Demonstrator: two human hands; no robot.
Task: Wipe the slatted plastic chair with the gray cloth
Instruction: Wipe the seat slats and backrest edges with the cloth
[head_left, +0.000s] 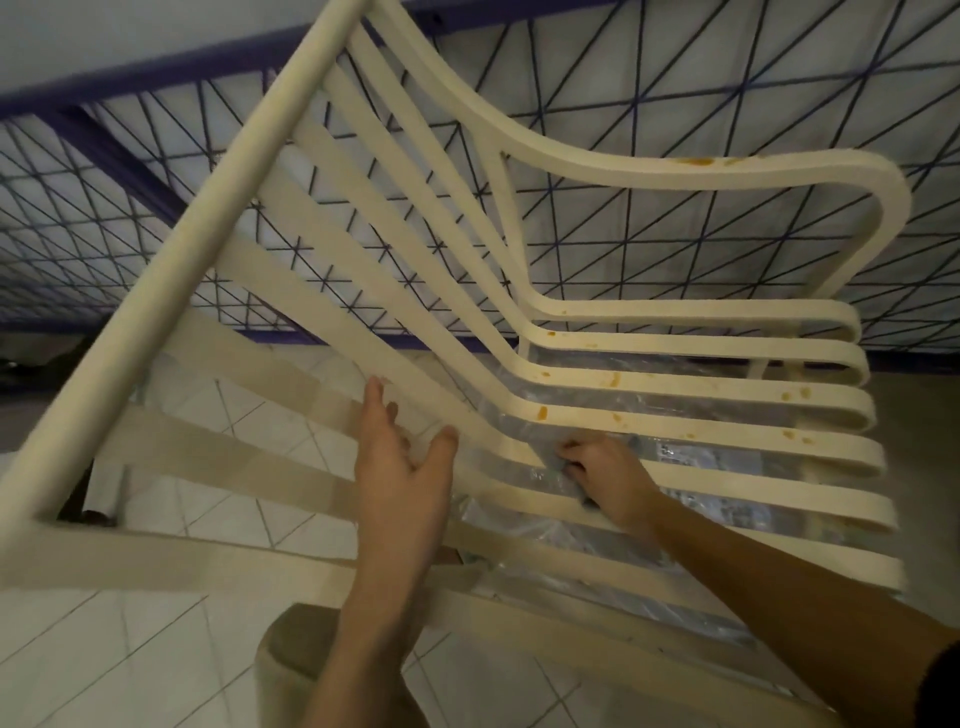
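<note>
A cream slatted plastic chair (675, 415) fills the view, seen from behind its backrest, with orange stains on the seat slats and the far armrest. My left hand (400, 467) is open, its straight fingers resting against a backrest slat. My right hand (608, 473) reaches between the slats and grips the gray cloth (558, 462) at the bend where back meets seat. Most of the cloth is hidden under my fingers.
A purple metal railing (156, 171) with crossed bars stands right behind the chair. Clear plastic sheeting (727, 457) lies under the seat slats. White floor tiles (156, 649) spread at the lower left.
</note>
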